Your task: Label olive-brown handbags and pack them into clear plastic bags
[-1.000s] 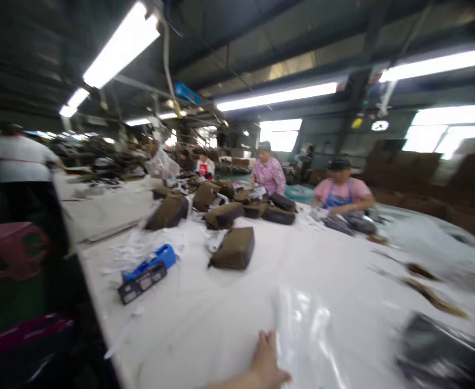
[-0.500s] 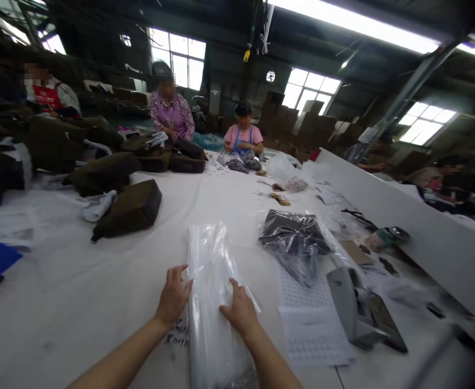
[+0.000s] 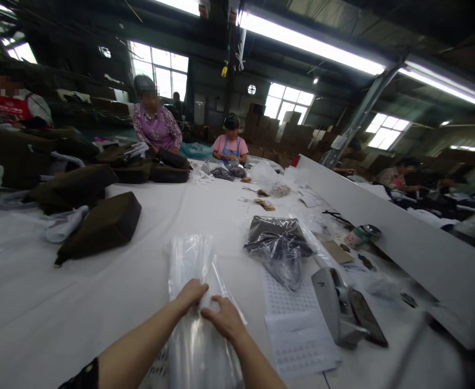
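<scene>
A stack of long clear plastic bags (image 3: pixel 192 254) lies on the white table right in front of me. Over the middle of the stack, my left hand (image 3: pixel 192 296) is closed, its fingers curled on a raised fold of the plastic. Close beside it on the right, my right hand (image 3: pixel 224 320) pinches the same fold between thumb and fingers. The two hands nearly touch. Handwritten marks show on the table surface at the stack's left edge, partly covered by my left forearm.
To the right are a dark item in clear plastic (image 3: pixel 278 237), printed sheets (image 3: pixel 298 335), a grey device (image 3: pixel 334 308) and a phone-like slab (image 3: pixel 367 319). Dark green bags (image 3: pixel 103 224) crowd the left. A white partition (image 3: pixel 367 227) runs along the right. Several people work farther off.
My left hand has moved right from the stack's left edge onto its middle, and both hands have come together on the plastic. The view has shifted slightly to the right.
</scene>
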`<state>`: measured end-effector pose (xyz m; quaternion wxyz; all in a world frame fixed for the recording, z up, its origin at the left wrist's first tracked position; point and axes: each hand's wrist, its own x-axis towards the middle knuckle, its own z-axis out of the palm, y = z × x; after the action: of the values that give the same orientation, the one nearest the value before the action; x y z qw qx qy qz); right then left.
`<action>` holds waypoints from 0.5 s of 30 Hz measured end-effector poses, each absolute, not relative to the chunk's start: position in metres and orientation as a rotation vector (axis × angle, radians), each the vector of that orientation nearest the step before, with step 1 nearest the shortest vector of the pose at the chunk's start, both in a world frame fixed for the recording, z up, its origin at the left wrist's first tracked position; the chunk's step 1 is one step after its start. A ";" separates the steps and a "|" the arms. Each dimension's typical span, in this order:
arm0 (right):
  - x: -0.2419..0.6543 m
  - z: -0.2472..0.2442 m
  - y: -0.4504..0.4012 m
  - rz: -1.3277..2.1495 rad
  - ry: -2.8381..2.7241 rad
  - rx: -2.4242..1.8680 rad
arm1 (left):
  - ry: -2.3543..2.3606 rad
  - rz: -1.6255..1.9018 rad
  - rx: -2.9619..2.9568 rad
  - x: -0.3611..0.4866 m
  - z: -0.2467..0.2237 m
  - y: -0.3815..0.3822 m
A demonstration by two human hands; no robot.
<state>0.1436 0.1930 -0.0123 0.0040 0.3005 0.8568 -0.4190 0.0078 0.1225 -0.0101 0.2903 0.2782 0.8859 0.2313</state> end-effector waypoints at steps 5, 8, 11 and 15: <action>0.138 -0.015 0.211 -1.472 2.629 1.048 | 2.268 0.686 0.978 0.032 0.009 0.146; 0.145 -0.019 0.245 -1.577 2.561 1.028 | 2.248 0.715 1.187 0.039 0.016 0.135; 0.160 -0.021 0.289 -1.588 2.520 1.062 | 2.302 0.633 1.324 0.037 0.009 0.107; 0.176 -0.015 0.333 -1.360 2.587 1.254 | 2.306 0.503 1.405 0.030 -0.012 0.072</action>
<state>0.1764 0.3329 -0.0147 -0.0194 0.3943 0.8133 -0.4274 0.0296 0.0718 -0.0118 0.1961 0.5017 0.8232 0.1795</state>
